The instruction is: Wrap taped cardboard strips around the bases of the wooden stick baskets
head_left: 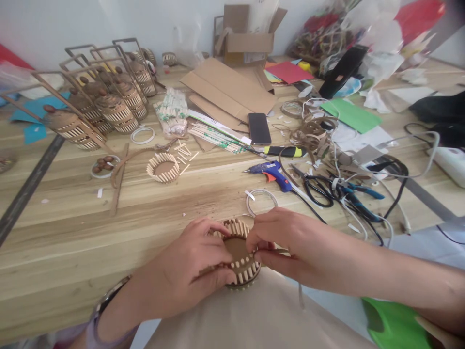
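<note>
A small round basket [238,249] of upright wooden sticks around a brown disc base is at the table's front edge, above my lap. My left hand [203,257] grips its left side, with thumb and fingers along the rim. My right hand [276,237] pinches a thin brown strip [283,251] against the basket's right rim; the strip's loose end hangs below. Just beyond lies a ring of white tape [260,202]. A second stick ring [163,167] rests farther left, near several loose short sticks [184,154].
A blue glue gun [271,173], black scissors [314,186], pliers [359,194] and tangled cables lie right. A phone [259,128], a cutter knife [285,151] and cardboard [232,89] are in the middle. Several finished lanterns [116,109] with handles stand at the back left.
</note>
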`<state>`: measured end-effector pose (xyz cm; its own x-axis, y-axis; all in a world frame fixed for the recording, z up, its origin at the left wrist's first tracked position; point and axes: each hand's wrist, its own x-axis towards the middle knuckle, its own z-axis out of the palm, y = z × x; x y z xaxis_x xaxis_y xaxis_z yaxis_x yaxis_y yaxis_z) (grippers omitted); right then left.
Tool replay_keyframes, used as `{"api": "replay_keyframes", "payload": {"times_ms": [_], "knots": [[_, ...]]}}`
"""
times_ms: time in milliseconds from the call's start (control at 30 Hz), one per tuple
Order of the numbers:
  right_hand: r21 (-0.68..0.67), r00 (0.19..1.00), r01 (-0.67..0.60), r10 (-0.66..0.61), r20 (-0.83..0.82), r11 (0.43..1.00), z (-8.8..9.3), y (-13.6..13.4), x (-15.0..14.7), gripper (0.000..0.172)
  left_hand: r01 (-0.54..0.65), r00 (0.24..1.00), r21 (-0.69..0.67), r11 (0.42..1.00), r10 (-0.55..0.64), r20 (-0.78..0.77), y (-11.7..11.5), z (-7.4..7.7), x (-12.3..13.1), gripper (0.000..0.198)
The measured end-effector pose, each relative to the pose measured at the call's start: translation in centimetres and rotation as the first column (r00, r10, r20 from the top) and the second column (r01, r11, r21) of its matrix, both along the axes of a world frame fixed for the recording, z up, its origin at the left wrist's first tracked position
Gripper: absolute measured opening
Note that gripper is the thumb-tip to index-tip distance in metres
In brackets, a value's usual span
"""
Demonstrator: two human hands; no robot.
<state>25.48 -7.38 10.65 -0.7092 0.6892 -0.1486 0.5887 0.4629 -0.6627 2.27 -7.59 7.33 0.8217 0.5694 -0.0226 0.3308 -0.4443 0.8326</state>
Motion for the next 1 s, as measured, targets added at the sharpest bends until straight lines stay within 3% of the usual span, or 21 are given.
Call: {"api": "replay_keyframes", "payload": {"times_ms": [200,467,600,900,1000], "knots": [[-0.053,0.998,0.057,-0.056,0.027,0.997,-0.1,-0.2,-0.1,0.017,-0.112,0.993,0.010,0.994,0.112,0.041,-0.4,-0.1,1.8,0.026],[-0.040,0.961,0.278,-0.277,0.026,0.960,0.2,-0.6,1.9,0.012,-0.056,0.996,-0.036,0.998,0.059,0.061,0.0,-0.3,0.3,0.033],[-0.128,0.974,0.228,-0.228,0.018,0.965,0.4,-0.3,2.1,0.015,-0.022,0.998,-0.040,0.999,0.024,0.051,0.0,-0.3,-0.1,0.025],[-0.113,0.999,0.011,-0.014,-0.032,0.994,0.4,0.9,1.3,0.022,0.058,0.994,-0.013,0.998,-0.056,0.093,0.2,-0.9,-0.6,0.026],[-0.109,1.000,-0.008,0.008,-0.006,0.994,0.2,0.9,1.2,0.021,0.057,0.996,-0.038,0.998,-0.055,0.067,0.4,-1.0,-0.8,0.027]]}}
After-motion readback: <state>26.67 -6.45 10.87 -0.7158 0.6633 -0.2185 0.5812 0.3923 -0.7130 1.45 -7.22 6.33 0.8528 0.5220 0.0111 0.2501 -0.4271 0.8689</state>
